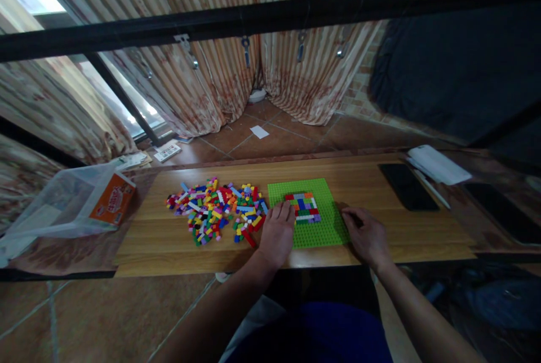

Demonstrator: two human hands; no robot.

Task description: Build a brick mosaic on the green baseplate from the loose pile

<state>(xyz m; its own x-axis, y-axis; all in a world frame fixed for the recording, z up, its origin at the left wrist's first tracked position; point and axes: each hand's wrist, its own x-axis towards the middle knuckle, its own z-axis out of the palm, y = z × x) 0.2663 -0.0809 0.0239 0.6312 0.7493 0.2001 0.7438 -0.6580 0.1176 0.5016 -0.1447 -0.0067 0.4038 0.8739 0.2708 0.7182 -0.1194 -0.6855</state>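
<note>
A bright green studded baseplate (324,234) lies on the wooden board, with a flat block of coloured toy bricks (302,206) set on its upper middle. My left hand (276,234) rests over the plate's left side, fingers stretched out and fingertips beside the built bricks; anything under the palm is hidden. At the plate's right edge is my right hand (368,234), its fingers curled in and thumb close to the index finger. Whatever it may pinch is too small to make out. A spread pile of loose toy bricks (211,211) lies left of my left hand.
A clear plastic bin (54,197) with an orange label stands left of the wooden board (147,244). Toward the right lie a black phone-like slab (408,187), a white pen-like stick (431,189) and a white object (438,164). A dark bar (270,16) crosses above.
</note>
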